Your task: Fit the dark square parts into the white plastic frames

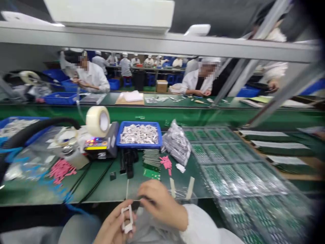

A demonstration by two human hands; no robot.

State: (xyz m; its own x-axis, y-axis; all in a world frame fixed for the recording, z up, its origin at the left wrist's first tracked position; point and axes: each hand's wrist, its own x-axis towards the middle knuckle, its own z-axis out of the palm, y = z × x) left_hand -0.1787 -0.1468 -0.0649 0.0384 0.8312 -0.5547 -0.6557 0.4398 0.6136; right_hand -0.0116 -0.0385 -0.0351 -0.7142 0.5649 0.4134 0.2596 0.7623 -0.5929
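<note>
Below the table's front edge, my left hand (117,222) holds a small white rectangular frame (127,218) upright between thumb and fingers. Just to its right and a little higher, my right hand (159,201) is closed on a dark, thin item (147,198), blurred and partly hidden by the fingers. A small dark piece (135,205) shows between the two hands. Beyond them on the green table stands a blue tray (139,146) full of white frames (138,134). Green circuit boards (151,173) and pink pieces (166,164) lie in front of it.
Clear trays of circuit boards (231,169) fill the right side. A silvery bag (176,142) sits by the blue tray. At left are a tape roll (98,121) on a dark device (101,150), a pink pile (62,170) and a blue coiled hose (48,176). People work across the bench.
</note>
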